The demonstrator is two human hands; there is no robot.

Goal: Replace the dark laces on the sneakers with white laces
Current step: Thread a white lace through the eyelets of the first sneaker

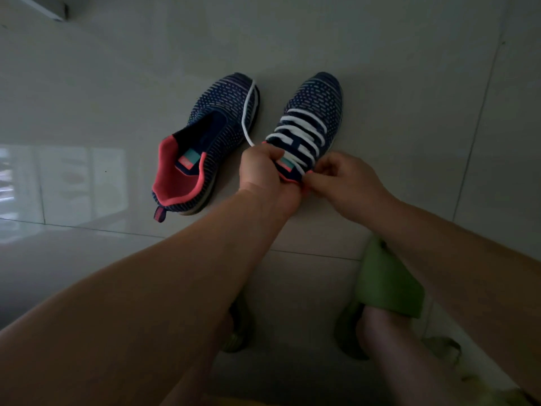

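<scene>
Two navy knit sneakers with pink collars lie on the tiled floor. The left sneaker (205,136) has no lace and its tongue area is bare. The right sneaker (313,112) carries a white lace (301,130) threaded in several rows. A loose end of that white lace (248,109) loops up over the left sneaker's toe side. My left hand (263,171) grips the right sneaker's tongue and collar with that loose end running into it. My right hand (342,180) pinches the lace at the collar's right edge. No dark laces are in view.
The floor (380,68) is pale glossy tile with a window reflection at the left. Green shorts (386,279) and my legs and feet fill the lower frame. A pale furniture edge (44,7) sits at the top left.
</scene>
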